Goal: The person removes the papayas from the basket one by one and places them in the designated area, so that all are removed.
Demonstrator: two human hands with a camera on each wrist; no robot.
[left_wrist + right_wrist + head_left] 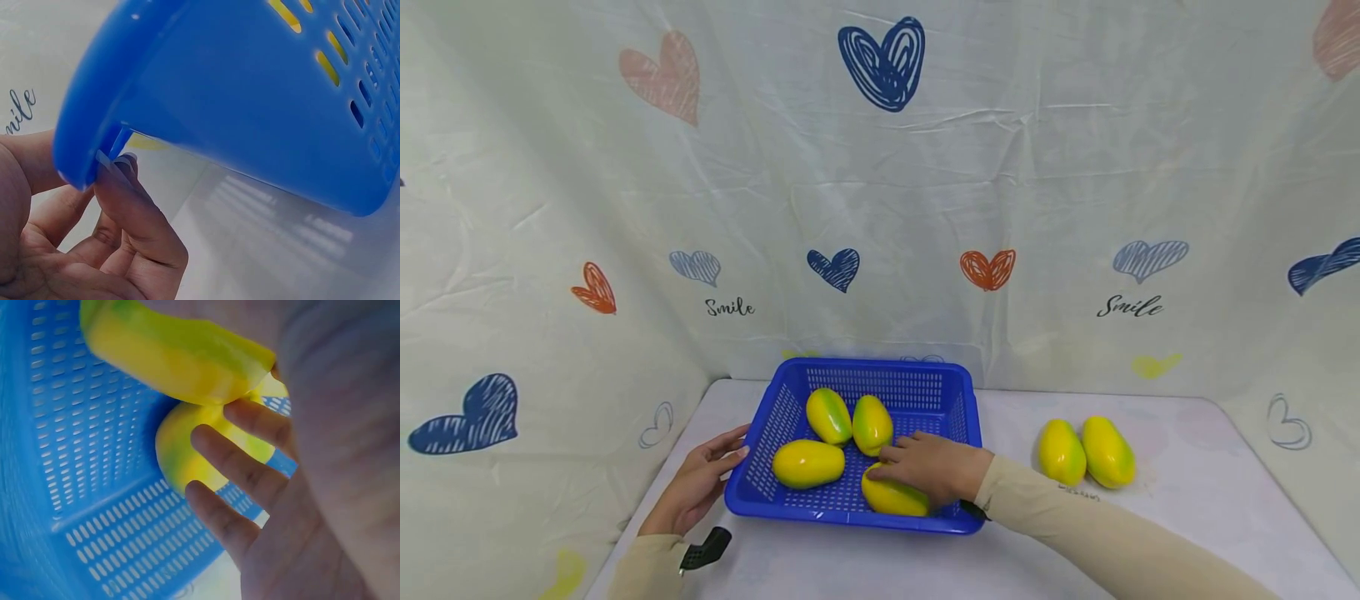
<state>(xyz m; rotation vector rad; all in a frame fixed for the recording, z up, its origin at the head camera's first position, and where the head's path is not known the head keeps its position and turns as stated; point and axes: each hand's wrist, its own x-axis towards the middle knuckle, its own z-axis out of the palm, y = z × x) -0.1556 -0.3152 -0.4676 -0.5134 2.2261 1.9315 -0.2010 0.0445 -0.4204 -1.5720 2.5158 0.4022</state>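
A blue plastic basket (pixel 850 518) with slotted walls stands on the table and holds several yellow-green mangoes. At its left side, my left hand (pixel 700 479) pinches the rim; the left wrist view shows the thumb (pixel 134 209) against the rim's underside. My right hand (pixel 936 467) reaches into the basket's front right part over a mango (pixel 895 498), holding it between thumb and index finger. In the right wrist view the other fingers (pixel 240 469) are spread past this mango (pixel 169 356), towards another mango (pixel 181 444) behind it. The hand covers part of the held mango.
Two more mangoes (pixel 1062 452) lie side by side on the white table (pixel 1180 517), right of the basket. Behind the table hangs a pale curtain (pixel 917 200) printed with hearts. Inside the basket, a mango (pixel 808 464) lies at the front left.
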